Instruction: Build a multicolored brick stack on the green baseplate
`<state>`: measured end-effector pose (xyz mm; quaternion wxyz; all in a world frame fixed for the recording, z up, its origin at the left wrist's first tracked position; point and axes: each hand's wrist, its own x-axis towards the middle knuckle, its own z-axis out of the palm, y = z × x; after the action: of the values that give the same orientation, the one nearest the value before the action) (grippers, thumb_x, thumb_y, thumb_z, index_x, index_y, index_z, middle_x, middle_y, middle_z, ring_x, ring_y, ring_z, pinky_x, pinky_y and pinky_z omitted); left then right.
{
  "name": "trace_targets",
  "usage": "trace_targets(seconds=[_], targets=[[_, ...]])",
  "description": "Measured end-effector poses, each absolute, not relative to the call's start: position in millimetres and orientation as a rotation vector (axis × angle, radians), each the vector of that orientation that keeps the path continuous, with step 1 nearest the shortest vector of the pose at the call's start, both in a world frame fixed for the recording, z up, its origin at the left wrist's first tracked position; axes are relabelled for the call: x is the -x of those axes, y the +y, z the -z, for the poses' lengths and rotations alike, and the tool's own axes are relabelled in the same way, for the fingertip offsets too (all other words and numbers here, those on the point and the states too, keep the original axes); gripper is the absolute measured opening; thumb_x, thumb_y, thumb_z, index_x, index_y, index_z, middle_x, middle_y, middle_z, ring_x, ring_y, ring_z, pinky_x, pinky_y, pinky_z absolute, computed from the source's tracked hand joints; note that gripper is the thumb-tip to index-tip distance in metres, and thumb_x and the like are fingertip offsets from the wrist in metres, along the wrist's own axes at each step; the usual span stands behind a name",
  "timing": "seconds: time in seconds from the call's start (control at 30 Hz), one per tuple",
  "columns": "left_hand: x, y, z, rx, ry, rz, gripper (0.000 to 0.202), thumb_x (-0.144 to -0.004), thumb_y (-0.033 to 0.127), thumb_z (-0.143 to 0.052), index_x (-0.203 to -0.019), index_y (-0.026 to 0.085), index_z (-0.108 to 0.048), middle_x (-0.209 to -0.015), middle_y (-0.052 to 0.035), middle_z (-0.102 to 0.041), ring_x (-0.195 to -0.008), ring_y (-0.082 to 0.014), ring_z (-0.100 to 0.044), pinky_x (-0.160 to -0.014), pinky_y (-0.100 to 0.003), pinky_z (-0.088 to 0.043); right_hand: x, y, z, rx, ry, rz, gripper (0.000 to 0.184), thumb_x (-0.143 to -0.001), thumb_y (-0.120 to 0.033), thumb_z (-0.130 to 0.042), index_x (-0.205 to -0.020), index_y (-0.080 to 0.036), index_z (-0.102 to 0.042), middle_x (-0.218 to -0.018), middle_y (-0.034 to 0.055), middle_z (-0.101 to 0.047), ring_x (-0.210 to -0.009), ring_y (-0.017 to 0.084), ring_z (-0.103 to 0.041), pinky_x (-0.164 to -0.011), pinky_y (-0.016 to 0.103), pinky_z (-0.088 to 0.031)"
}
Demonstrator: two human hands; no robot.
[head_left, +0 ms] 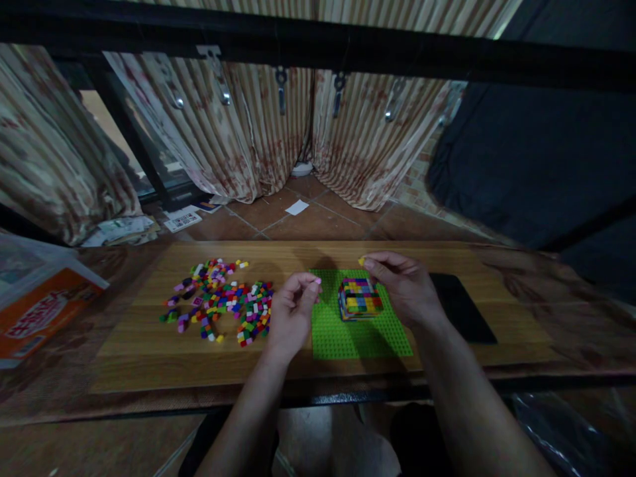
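Observation:
A green baseplate (338,341) lies on the wooden board, and a block structure built of multicoloured toy bricks (358,298) stands on it. Over the plate's left edge, my left hand (293,308) pinches a small pink brick (318,281) between thumb and forefinger. My right hand (405,285) is above the plate's far right corner, closed on a small yellow brick (362,261) at its fingertips. Both hands are apart from the structure. To the left of my left hand spreads a pile of loose bricks (231,299) in many colours.
A dark flat panel (460,308) lies right of the baseplate. At the far left stands a clear plastic box with an orange label (44,305). The wooden board (149,361) rests on a cloth-covered table, with a dark rail (308,40) overhead carrying several metal hooks.

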<state>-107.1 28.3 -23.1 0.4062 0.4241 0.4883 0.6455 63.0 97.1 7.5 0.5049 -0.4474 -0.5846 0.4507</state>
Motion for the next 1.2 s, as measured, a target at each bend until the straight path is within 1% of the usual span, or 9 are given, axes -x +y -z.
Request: trace_targets(seconds=[0.1,0.23,0.57,0.77,0.9,1.03,1.2], targets=[[112,34,30,-0.917,1.282,-1.641,0.015,-0.078,0.032,-0.065,-0.077,0.017,-0.066,-0.069,0.0004,-0.060,-0.062,-0.0107,-0.051,-0.062,-0.022,-0.042,-84,110,-1,1.161,-1.383,-0.970,0.011,-0.065,-0.031,-0.077,-0.071,-0.023,-0.073,-0.075,0.0010,-0.073,-0.073,0.016,-0.065,-0.073,0.032,-0.051],[115,39,37,-0.775,1.305,-1.610,0.018,-0.072,0.034,-0.071,-0.077,0.016,-0.066,-0.068,0.0007,-0.061,-0.059,-0.0096,-0.050,-0.059,-0.021,-0.041,-89,116,12,1.212,-1.465,-0.993,0.014,-0.063,-0.033,-0.078,-0.071,-0.023,-0.075,-0.075,0.0025,-0.075,-0.072,0.019,-0.067,-0.071,0.034,-0.052],[111,37,36,-0.743,1.333,-1.540,0.016,-0.069,0.031,-0.072,-0.075,0.016,-0.068,-0.068,-0.0004,-0.064,-0.062,-0.0111,-0.053,-0.059,-0.022,-0.042,-85,118,27,1.213,-1.709,-1.047,0.020,-0.071,-0.039,-0.073,-0.079,-0.021,-0.076,-0.087,0.0055,-0.074,-0.078,0.019,-0.066,-0.072,0.033,-0.051],[110,37,36,-0.720,1.335,-1.518,0.019,-0.067,0.032,-0.074,-0.075,0.016,-0.069,-0.067,-0.0002,-0.064,-0.061,-0.0111,-0.053,-0.059,-0.022,-0.041,-87,118,30,1.232,-1.710,-1.055,0.020,-0.071,-0.038,-0.073,-0.079,-0.021,-0.076,-0.086,0.0056,-0.074,-0.078,0.019,-0.066,-0.072,0.033,-0.051],[110,37,35,-0.750,1.349,-1.502,0.018,-0.068,0.032,-0.074,-0.075,0.016,-0.069,-0.066,0.0000,-0.063,-0.059,-0.0108,-0.052,-0.058,-0.022,-0.041,-83,118,30,1.254,-1.731,-1.056,0.017,-0.071,-0.037,-0.072,-0.078,-0.022,-0.076,-0.086,0.0046,-0.073,-0.079,0.019,-0.066,-0.073,0.032,-0.051],[110,36,36,-0.745,1.340,-1.511,0.019,-0.067,0.033,-0.075,-0.074,0.016,-0.069,-0.067,-0.0004,-0.064,-0.061,-0.0114,-0.053,-0.059,-0.022,-0.041,-83,118,30,1.261,-1.753,-1.066,0.016,-0.073,-0.036,-0.069,-0.077,-0.022,-0.076,-0.082,0.0034,-0.073,-0.074,0.018,-0.066,-0.069,0.031,-0.051],[110,36,36,-0.754,1.333,-1.505,0.018,-0.067,0.031,-0.075,-0.075,0.016,-0.068,-0.067,0.0001,-0.063,-0.059,-0.0110,-0.052,-0.058,-0.022,-0.041,-84,119,25,1.265,-1.864,-0.984,0.014,-0.074,-0.033,-0.066,-0.075,-0.023,-0.075,-0.080,0.0020,-0.073,-0.073,0.018,-0.066,-0.068,0.030,-0.050]])
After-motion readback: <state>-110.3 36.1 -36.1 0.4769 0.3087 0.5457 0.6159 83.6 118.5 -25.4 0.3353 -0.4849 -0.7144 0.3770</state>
